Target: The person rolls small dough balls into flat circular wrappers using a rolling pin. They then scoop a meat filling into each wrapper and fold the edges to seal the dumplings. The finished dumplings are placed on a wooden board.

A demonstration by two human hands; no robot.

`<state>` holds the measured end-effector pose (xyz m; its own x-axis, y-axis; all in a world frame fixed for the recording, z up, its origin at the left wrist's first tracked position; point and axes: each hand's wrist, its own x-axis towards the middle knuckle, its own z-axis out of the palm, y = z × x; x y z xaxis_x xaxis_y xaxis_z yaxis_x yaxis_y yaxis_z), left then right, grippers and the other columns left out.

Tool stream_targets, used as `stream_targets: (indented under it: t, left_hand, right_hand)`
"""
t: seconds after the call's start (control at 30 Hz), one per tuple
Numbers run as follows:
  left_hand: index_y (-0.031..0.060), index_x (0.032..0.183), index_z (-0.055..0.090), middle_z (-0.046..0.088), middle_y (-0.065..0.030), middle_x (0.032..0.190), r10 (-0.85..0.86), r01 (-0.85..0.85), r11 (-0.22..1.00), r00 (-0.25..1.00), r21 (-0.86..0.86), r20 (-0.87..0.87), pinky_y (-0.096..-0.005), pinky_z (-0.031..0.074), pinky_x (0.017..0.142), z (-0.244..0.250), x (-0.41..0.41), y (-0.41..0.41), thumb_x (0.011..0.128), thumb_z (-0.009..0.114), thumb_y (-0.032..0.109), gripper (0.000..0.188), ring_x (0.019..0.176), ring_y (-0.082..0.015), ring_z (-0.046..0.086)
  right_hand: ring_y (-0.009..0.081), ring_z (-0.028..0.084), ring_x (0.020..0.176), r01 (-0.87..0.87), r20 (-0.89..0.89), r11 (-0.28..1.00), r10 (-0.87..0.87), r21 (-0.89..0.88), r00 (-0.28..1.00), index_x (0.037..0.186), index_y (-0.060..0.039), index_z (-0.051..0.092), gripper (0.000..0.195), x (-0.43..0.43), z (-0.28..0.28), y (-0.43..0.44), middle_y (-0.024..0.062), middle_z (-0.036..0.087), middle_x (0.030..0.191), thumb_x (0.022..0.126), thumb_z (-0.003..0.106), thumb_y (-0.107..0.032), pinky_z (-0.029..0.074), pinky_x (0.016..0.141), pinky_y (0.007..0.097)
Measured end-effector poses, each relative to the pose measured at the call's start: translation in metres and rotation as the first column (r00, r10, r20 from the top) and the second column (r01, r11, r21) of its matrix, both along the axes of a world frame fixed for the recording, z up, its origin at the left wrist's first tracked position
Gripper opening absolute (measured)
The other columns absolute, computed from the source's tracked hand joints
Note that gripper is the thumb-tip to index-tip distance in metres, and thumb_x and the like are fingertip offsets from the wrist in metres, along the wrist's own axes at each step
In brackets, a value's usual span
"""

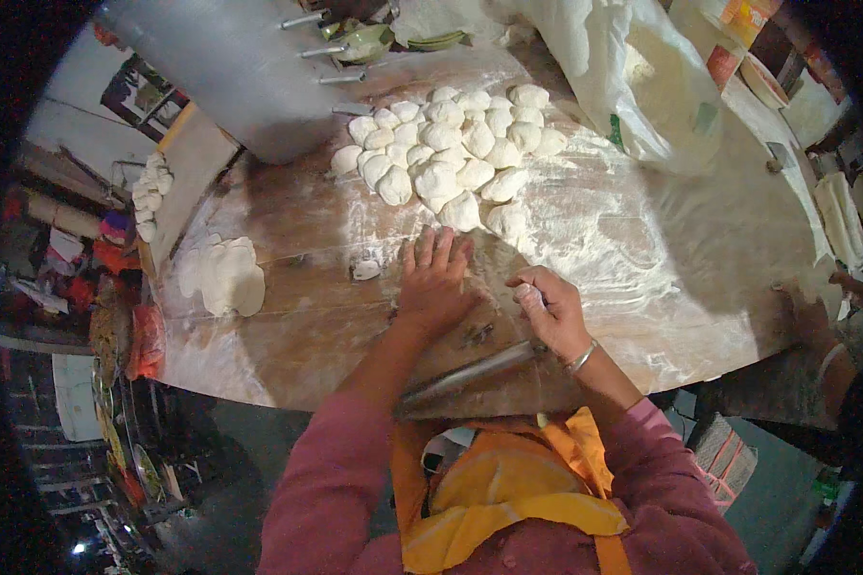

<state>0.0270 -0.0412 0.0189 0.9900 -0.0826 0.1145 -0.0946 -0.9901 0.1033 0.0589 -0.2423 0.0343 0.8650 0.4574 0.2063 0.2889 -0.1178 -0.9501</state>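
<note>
My left hand [435, 291] lies palm down on the floured wooden tabletop [316, 338], fingers apart; whatever is beneath the palm is hidden. To its right, my right hand [550, 309] is curled, thumb against the bent fingers, with a bracelet at the wrist. Whether it holds something small I cannot tell. Just beyond my fingertips sits a heap of floured dough pieces [442, 144]. A small dough scrap [366, 270] rests left of my left hand. Close to the table's front edge, a rolling pin [467, 374] lies at a slant below both hands.
Flattened dough rounds [226, 277] overlap on the left. A large metal cylinder [244, 65] stands at the back left, near a green bowl [363, 43]. A plastic bag [654, 93] occupies the back right. Loose flour [597, 237] covers the right side. Another person's hand [852, 287] shows far right.
</note>
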Motion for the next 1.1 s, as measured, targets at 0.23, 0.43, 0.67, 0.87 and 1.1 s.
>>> stream_targets:
  t: [0.23, 0.43, 0.67, 0.87, 1.1]
  left_hand:
    - [0.0089, 0.11, 0.055, 0.057, -0.0114, 0.107, 0.258, -0.219, 0.948, 0.954, -0.231, 0.153, -0.0403, 0.043, 0.084, -0.032, -0.01, 0.058, 0.075, 0.062, 0.021, 0.037, 0.098, -0.0288, 0.054]
    - [0.0063, 0.104, 0.058, 0.058, -0.0167, 0.106, 0.108, -0.384, 0.556, 0.913, -0.737, -0.394, -0.0378, 0.044, 0.087, 0.005, -0.038, 0.024, 0.076, 0.061, 0.017, 0.03, 0.101, -0.029, 0.056]
    - [0.0055, 0.105, 0.061, 0.063, -0.0138, 0.097, -0.139, -0.241, 0.728, 0.865, -0.642, -0.483, -0.0348, 0.045, 0.083, 0.006, -0.019, 0.017, 0.08, 0.057, 0.009, 0.026, 0.095, -0.0227, 0.059]
    - [0.003, 0.102, 0.062, 0.063, -0.0192, 0.098, 0.062, -0.312, 0.737, 0.914, -0.599, -0.401, -0.0372, 0.045, 0.086, 0.003, -0.014, 0.042, 0.08, 0.054, 0.011, 0.025, 0.096, -0.0298, 0.06]
    - [0.001, 0.104, 0.057, 0.061, -0.0213, 0.098, 0.137, -0.384, 0.769, 0.879, -0.51, -0.456, -0.0449, 0.045, 0.084, 0.01, -0.042, 0.026, 0.079, 0.052, 0.011, 0.027, 0.096, -0.0355, 0.059]
  right_hand:
    - [0.0079, 0.053, 0.06, -0.006, -0.387, 0.979, 0.086, 0.202, 0.918, 0.102, -0.0028, 0.059, 0.016, -0.016, 0.0, -0.019, 0.0036, 0.06, 0.086, 0.088, 0.055, -0.008, 0.044, 0.054, 0.023]
    - [0.0052, 0.048, 0.047, 0.052, -0.477, 0.995, -0.004, 0.088, 0.879, 0.104, -0.002, 0.056, 0.017, -0.041, 0.004, -0.032, 0.0018, 0.054, 0.082, 0.091, 0.054, -0.011, 0.041, 0.044, 0.021]
    - [0.0213, 0.062, 0.06, 0.032, 0.124, 0.996, -0.022, -0.079, 0.992, 0.098, -0.0022, 0.061, 0.024, 0.056, -0.013, 0.071, 0.0129, 0.063, 0.07, 0.082, 0.061, -0.019, 0.048, 0.056, 0.0332]
    - [0.0359, 0.062, 0.081, -0.002, 0.12, 0.917, 0.054, -0.399, 0.991, 0.1, -0.0069, 0.058, 0.036, 0.065, 0.01, 0.135, 0.0182, 0.064, 0.088, 0.08, 0.06, -0.037, 0.049, 0.072, 0.0436]
    - [0.0105, 0.054, 0.063, 0.155, -0.15, 0.983, -0.169, -0.099, 0.974, 0.099, -0.0031, 0.059, 0.019, -0.012, -0.024, -0.005, 0.0041, 0.059, 0.082, 0.085, 0.061, -0.015, 0.043, 0.054, 0.0258]
